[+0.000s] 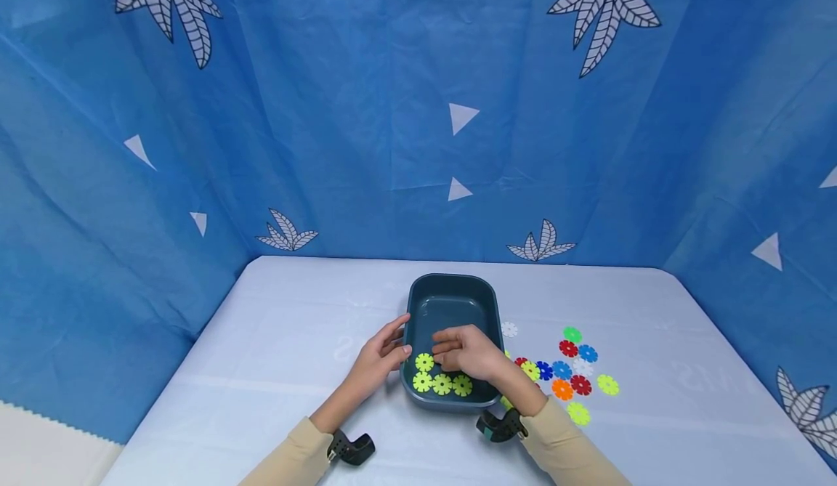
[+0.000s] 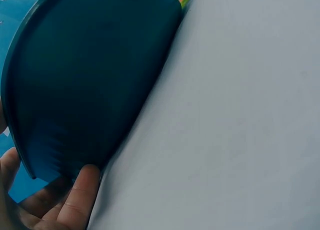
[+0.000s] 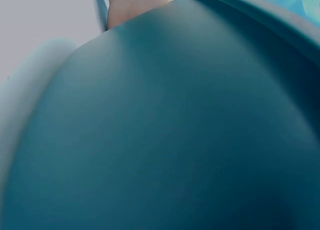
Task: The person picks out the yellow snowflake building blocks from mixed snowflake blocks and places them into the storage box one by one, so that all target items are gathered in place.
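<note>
A dark teal bin (image 1: 451, 312) stands near the middle of the table, with several yellow-green notched discs (image 1: 442, 384) laid flat at its near end. My left hand (image 1: 373, 359) rests at the bin's left side, thumb and fingers spread along the wall. In the left wrist view, fingertips (image 2: 82, 195) meet the bin's outer wall (image 2: 95, 79). Reaching over the right rim, my right hand (image 1: 467, 351) is inside the bin, fingers bent, its tips beside one yellow-green disc (image 1: 424, 362). I cannot tell whether it holds a disc. Bin wall (image 3: 160, 120) fills most of the right wrist view.
To the right of the bin lie loose notched discs in several colours, among them an orange disc (image 1: 562, 389), a green disc (image 1: 572, 334) and a white disc (image 1: 509, 329). My right forearm covers part of this group. A blue patterned cloth (image 1: 392, 108) hangs behind the white table (image 1: 314, 297).
</note>
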### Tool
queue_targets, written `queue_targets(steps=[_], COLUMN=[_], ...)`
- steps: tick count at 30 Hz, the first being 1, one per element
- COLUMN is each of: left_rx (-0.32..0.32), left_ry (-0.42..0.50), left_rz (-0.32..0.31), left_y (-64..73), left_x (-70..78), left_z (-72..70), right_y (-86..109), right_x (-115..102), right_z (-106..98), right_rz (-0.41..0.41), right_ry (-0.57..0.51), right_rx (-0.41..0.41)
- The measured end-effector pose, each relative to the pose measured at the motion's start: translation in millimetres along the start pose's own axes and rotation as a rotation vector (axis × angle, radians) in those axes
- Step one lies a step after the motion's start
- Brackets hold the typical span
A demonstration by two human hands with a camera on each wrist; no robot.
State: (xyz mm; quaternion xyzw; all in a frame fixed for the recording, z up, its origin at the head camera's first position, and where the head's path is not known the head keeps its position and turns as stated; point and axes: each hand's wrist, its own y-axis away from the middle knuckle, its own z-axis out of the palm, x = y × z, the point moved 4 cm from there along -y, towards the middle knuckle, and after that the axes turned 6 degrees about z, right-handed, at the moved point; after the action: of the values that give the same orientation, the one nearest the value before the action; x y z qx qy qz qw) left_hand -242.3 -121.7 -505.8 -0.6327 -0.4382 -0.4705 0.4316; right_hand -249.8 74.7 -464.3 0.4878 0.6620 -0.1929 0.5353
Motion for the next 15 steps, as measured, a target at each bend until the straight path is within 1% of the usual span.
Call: queue_targets(steps=[3,8,11,15], left_rx=[0.001,-0.001,-0.001,0.008], left_ry=[0.002,0.001,0.0,-0.002], left_rz=[0.0,0.002,0.005,0.003], left_y=[0.3,0.0,0.8,2.0], left_x=[1.0,1.4,1.8,2.1], left_z=[-0.2,-0.5,-0.6,-0.4], right_y=[0.9,4.5,9.0,17.9], right_x=[-0.8,-4.2,-9.0,-14.8], right_z=[-0.5,-7.3,-17.3,-36.9], right_rz=[-0.009,-0.053,-0.074,-0.08], right_ry=[-0.012,-0.067,-0.092,-0.104], right_rx=[0.004,-0.011,-0.007,0.04])
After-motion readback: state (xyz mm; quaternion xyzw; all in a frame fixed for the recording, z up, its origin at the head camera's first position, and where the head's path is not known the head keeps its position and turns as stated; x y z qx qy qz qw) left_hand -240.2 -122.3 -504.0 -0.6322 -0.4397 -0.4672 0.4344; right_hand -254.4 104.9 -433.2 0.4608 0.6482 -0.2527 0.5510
